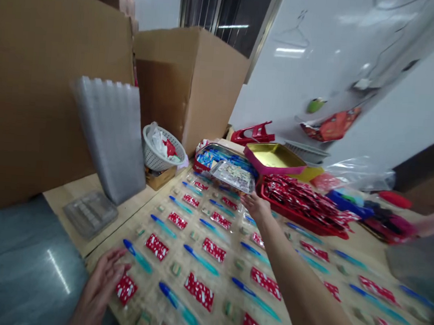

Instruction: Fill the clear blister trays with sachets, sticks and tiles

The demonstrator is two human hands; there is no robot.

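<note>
My right hand [256,206] reaches forward, its fingers at the near corner of a small metal tray [234,176] that holds small pale pieces; it appears to grip that edge. Low on the left, my left hand [104,281] is empty, its fingers loosely curved and apart. It hovers beside a red patterned packet [126,289] and a blue pen [138,256]. Rows of clear plastic trays cover the tabletop, each with a pen, a red packet [199,290] and a small greenish block [175,268]. Motion blurs some details.
A red tray heaped with red packets [304,199] stands right of my right hand, a gold-lined box [275,157] behind it. Blue packets [217,157] fill another tray. Leftward are a white basket [159,155], a tall stack of clear trays [109,139] and large cardboard boxes [216,82].
</note>
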